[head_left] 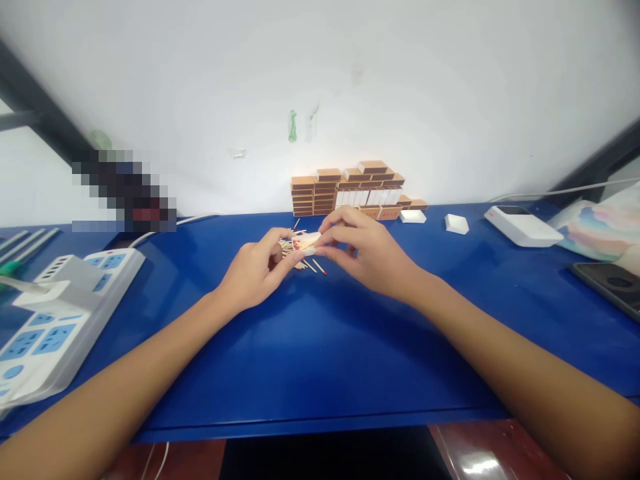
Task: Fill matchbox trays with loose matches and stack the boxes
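Note:
Above the blue desk, my left hand (253, 270) grips a small white matchbox tray (296, 248) between thumb and fingers. Red-tipped matches (309, 240) lie in the tray, their heads toward the left. The bent fingers of my right hand (370, 250) close over the tray's right end and pinch the pale stick ends there; how many sticks they hold is hidden. Under and around the tray is a loose pile of matches (287, 248), partly covered by my left hand. A single match (319, 267) rests just in front of it.
Stacked brown matchboxes (327, 195) stand against the wall. To their right are two white trays (413, 217) (457, 224), a white device with a dark screen (523, 227) and a dark phone (607, 283). A power strip (107, 293) with a plugged-in charger occupies the left.

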### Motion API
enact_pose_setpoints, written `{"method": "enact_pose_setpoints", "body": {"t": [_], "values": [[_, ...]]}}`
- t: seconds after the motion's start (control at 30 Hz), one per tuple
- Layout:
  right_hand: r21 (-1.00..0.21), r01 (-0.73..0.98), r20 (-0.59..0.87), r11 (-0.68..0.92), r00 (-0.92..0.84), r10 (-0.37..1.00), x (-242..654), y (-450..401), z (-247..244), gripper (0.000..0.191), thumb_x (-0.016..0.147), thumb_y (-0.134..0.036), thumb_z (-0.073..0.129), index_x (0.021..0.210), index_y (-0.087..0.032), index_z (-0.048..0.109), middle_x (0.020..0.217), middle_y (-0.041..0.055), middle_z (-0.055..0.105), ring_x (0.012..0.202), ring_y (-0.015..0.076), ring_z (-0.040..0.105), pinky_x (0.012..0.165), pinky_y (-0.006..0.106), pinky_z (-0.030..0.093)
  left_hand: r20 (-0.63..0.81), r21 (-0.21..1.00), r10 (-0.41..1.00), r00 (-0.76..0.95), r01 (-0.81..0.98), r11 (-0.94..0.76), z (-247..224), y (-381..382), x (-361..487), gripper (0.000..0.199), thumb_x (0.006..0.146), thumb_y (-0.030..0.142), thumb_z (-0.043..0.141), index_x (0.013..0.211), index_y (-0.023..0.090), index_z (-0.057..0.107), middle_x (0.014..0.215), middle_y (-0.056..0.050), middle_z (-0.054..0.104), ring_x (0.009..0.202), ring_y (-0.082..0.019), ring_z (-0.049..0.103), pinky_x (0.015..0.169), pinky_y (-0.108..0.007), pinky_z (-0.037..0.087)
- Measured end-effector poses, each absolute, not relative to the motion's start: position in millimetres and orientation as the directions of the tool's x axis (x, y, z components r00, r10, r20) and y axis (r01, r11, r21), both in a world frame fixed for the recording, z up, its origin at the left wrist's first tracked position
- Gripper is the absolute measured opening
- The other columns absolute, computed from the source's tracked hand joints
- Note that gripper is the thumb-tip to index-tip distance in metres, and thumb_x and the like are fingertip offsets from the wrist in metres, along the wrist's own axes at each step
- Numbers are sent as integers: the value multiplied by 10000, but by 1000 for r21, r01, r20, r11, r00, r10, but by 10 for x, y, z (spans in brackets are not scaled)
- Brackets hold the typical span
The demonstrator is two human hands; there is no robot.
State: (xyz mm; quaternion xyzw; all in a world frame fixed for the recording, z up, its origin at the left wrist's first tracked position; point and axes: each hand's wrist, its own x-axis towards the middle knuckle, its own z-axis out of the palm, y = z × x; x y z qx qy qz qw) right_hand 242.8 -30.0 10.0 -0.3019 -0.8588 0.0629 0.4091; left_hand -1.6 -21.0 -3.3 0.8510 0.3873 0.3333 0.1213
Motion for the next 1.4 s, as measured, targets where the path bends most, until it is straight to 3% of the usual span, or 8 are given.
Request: {"method": "enact_pose_setpoints", "body": {"t": [0.13,0.23,0.37,0.47,0.6,0.9,1.1,1.4], "values": [[-392,472,623,790,-496,605,2468,-256,172,100,1005,-278,649,954,-220,714,1094,76,640,866,181,614,711,324,513,461,445,741,488,595,-669,-42,-194,-27,367,1041,468,570,1275,188,602,600,83,579,494,-105,485,541,-233,357],[-379,624,576,683,-419,702,2788,-113,315,147,988,-350,654,1016,-227,731,1096,81,680,878,201,638,746,343,526,458,439,747,483,607,-662,-31,-195,-31,362,1049,459,554,1281,184,597,624,72,605,514,-110,511,551,-238,361],[-186,968,350,167,-93,932,3599,130,421,192,940,-366,655,989,-214,761,975,94,742,826,236,657,789,379,511,435,417,745,506,619,-665,-17,-222,-18,361,1053,459,541,1285,188,596,608,71,583,518,-127,520,553,-248,354],[-72,986,132,-149,158,979,4150,214,362,205,903,-389,688,921,-209,785,912,105,760,851,283,686,783,392,506,413,415,735,538,607,-678,-37,-242,-13,368,1052,477,544,1281,192,581,585,84,549,518,-136,522,568,-253,364],[-110,924,191,-365,380,905,4441,254,235,280,944,-425,648,1030,-200,793,1055,154,775,982,335,702,817,420,515,402,413,728,555,600,-685,-65,-233,-23,358,1055,473,539,1281,197,562,589,92,519,534,-142,526,578,-257,362],[-416,882,282,-220,356,891,4130,659,-87,410,1017,-378,501,1171,-123,782,1157,190,780,1066,301,710,854,352,494,411,441,763,499,624,-645,0,-230,-48,397,1056,480,524,1332,194,535,645,74,572,549,-138,528,572,-252,353],[-538,814,266,-217,409,873,3958,785,-153,305,914,-400,659,991,-133,787,1011,177,794,922,286,711,791,350,498,428,437,760,490,623,-648,-32,-209,-58,391,1046,471,545,1325,196,541,640,79,571,537,-131,526,555,-237,358],[-705,674,254,-220,529,810,3983,700,-98,256,955,-364,578,931,-140,700,928,142,755,781,220,665,749,334,514,462,434,759,460,629,-645,-34,-200,-58,364,1035,424,578,1318,199,543,708,52,650,579,-134,601,589,-247,421]]}}
